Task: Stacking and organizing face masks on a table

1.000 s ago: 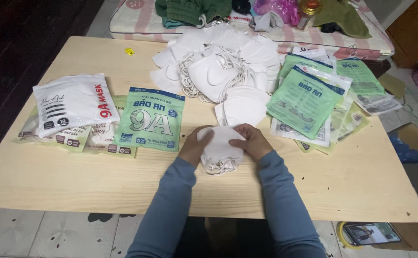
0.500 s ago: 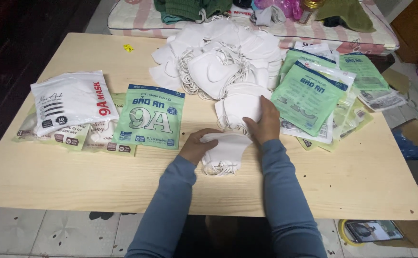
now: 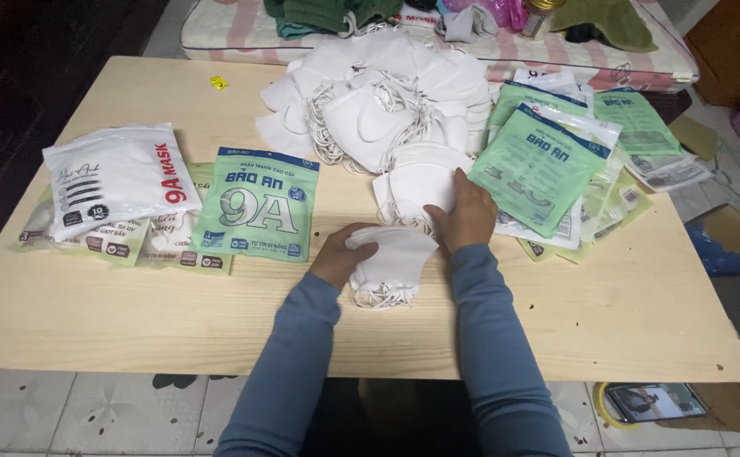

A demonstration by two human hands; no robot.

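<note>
table: big pale wooden tabletop (image 3: 133,322), light grain, pretty much everything sits on it

loose pile: a heap of white folded fabric face masks with stretchy ear loops (image 3: 378,110) at the far middle of the table, all jumbled on top of each other

right packets: fanned stack of light green flat plastic mask packets (image 3: 548,165) on the right side, overlapping, just beside the loose pile

left packets: white plastic mask pouch with red lettering (image 3: 116,178) lying on top of a few flatter packets near the left edge, and next to it a green and white printed mask packet (image 3: 256,207) lying flat

small stack: short stack of white masks (image 3: 416,182) just in front of the big pile, between the printed packet and the green fan

right hand: right hand (image 3: 465,216) is resting on the near edge of that small stack, fingers curled down onto the top mask, looks like a light pinch but can't tell if it's actually gripping

held bundle: little bundle of white masks with the loops hanging off the near side (image 3: 391,267), sitting on the table right in front of the person, dead centre, touching both hands

left hand: left hand (image 3: 340,254) is wrapped around the left side of the bundle, thumb on top, fingers closed on it

tiny bit: small yellow scrap (image 3: 218,82) at the far left of the table, well apart from everything
</note>
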